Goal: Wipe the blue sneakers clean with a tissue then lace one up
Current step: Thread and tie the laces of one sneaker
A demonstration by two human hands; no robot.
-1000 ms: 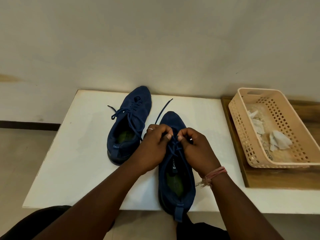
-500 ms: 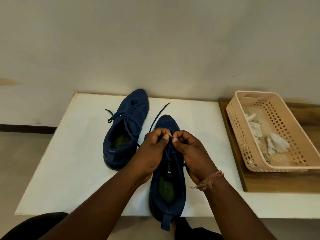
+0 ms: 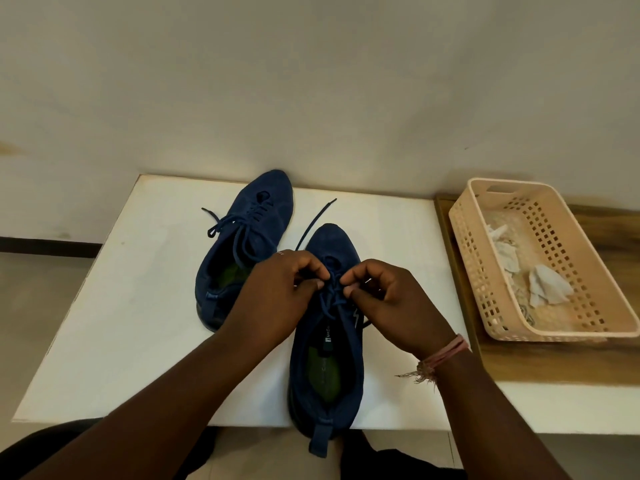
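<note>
A plain room in what is looking like a home: a bare cream wall (image 3: 311,81) is rising behind a low white bench (image 3: 131,306), a dark skirting strip (image 3: 45,244) is running along a tiled floor (image 3: 31,306), and a perforated peach plastic basket (image 3: 588,306) holding crumpled tissues (image 3: 547,284) is sitting on a wooden board (image 3: 502,362) beside it.

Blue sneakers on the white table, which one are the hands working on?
The nearer sneaker, heel overhanging the table edge; left hand and right hand pinch its laces. The farther sneaker lies untouched.
</note>
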